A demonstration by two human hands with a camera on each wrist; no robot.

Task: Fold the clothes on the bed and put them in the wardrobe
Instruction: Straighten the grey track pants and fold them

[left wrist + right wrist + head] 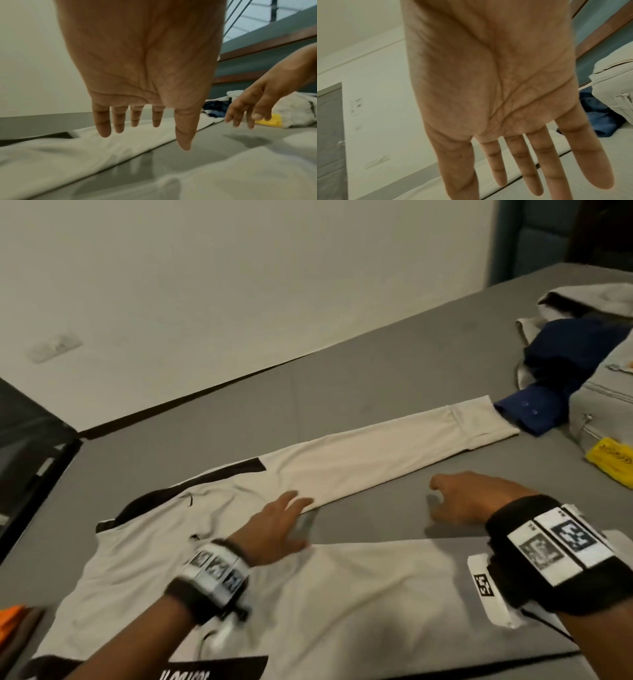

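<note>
over the beige trousers on the bed, both hands spread flat.

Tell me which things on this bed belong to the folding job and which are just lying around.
Job:
beige trousers, spread flat
navy shirt, unfolded
pale grey garment behind it
left hand and right hand, both open

Lying about:
grey zipped bag
yellow tag
orange item at the edge

Trousers on bed
</note>
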